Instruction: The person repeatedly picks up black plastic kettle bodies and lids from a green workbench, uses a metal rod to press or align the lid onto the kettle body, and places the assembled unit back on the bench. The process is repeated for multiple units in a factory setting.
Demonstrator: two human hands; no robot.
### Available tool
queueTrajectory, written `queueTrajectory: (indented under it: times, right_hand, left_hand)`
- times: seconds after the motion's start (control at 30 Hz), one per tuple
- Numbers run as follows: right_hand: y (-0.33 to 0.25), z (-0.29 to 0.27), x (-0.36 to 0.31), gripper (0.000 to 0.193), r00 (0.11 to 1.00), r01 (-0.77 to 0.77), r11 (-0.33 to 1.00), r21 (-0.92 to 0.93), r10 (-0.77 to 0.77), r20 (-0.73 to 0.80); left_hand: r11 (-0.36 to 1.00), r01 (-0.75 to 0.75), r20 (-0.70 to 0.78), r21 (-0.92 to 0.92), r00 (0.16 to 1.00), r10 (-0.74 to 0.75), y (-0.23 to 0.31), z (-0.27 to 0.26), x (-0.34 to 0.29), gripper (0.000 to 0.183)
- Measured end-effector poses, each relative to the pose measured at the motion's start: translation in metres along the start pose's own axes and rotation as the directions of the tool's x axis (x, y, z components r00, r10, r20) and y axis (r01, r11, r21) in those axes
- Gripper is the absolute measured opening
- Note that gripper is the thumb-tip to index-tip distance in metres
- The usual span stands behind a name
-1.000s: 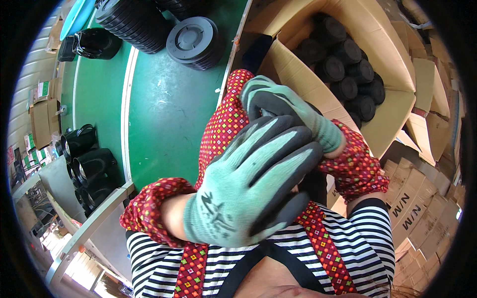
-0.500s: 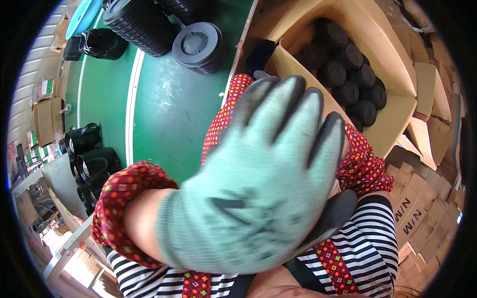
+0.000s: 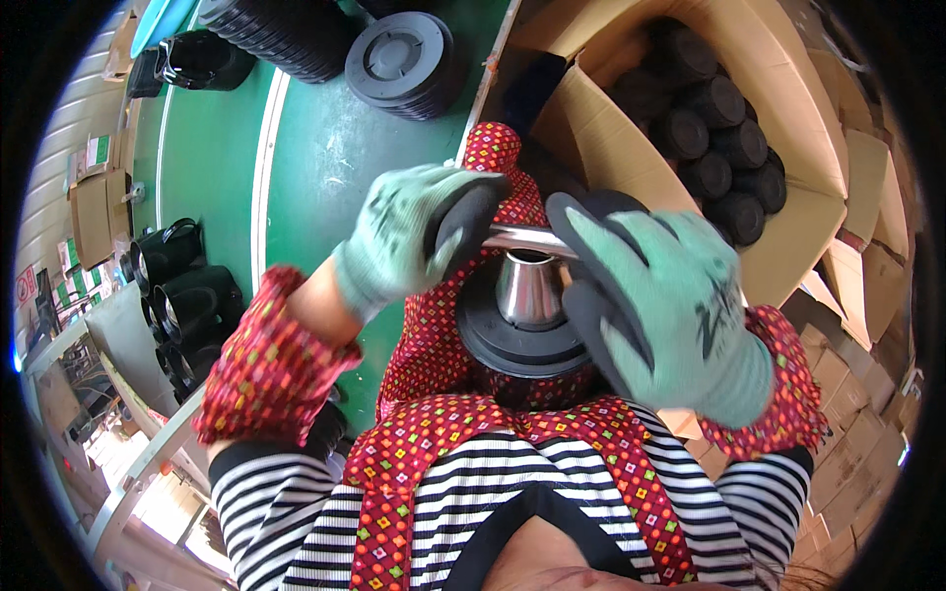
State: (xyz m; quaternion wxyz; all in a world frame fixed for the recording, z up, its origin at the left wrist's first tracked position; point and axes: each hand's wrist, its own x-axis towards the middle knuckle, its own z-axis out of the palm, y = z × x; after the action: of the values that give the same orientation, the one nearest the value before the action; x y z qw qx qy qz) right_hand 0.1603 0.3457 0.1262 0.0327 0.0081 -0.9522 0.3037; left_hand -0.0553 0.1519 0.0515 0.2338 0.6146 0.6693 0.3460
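Observation:
Both my hands wear mint-green gloves with dark palms. Closed on the left end of a shiny metal bar (image 3: 522, 238) is my left hand (image 3: 419, 231). My right hand (image 3: 670, 305) grips the bar's other end, its thumb lying close to the metal cone (image 3: 532, 294). The silver cone stands below the bar, narrow end up; whether the two are joined I cannot tell. Under it lies a round black lid-like piece (image 3: 493, 333) on a dark round body (image 3: 537, 389), partly covered by my right hand, at my lap.
On the green table (image 3: 325, 197) to the left stand stacked black lids (image 3: 399, 59) and several black jug-like vessels (image 3: 197, 305). An open cardboard box (image 3: 616, 138) at the right holds several black cylinders (image 3: 724, 103). Flattened cartons (image 3: 847, 433) lie at the lower right.
My left hand, which filled the middle of the view, has dropped down and left onto the bar. The bar, cone, black piece and my right hand now show.

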Motion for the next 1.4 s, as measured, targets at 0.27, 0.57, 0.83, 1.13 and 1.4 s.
queueTrajectory:
  times: [0.27,0.57,0.83,1.13,1.4]
  right_hand:
    - [-0.003,-0.036,0.011,0.056,0.967,-0.113,0.988,0.11,0.083,0.242]
    - [0.009,-0.056,0.043,0.043,0.901,-0.216,0.906,0.363,0.041,0.432]
    - [0.073,0.084,0.085,0.037,0.997,0.018,0.517,0.856,0.056,-0.055]
    - [0.085,0.095,0.081,0.037,0.936,0.351,0.69,0.633,-0.276,-0.218]
    - [0.086,0.106,0.072,0.038,0.803,0.595,0.653,0.468,-0.466,-0.371]
  left_hand:
    - [0.963,-0.099,-0.001,0.253,0.995,0.102,0.008,-0.004,0.031,0.049]
    - [0.954,-0.072,-0.058,0.29,0.994,0.092,0.079,-0.006,0.005,0.047]
    - [0.909,-0.148,-0.046,0.389,0.983,0.18,0.087,-0.003,0.008,0.036]
    - [0.977,-0.189,0.026,0.1,0.982,0.188,0.126,0.026,0.074,0.042]
    - [0.961,-0.256,0.13,-0.108,0.954,0.269,0.121,0.053,0.077,0.046]
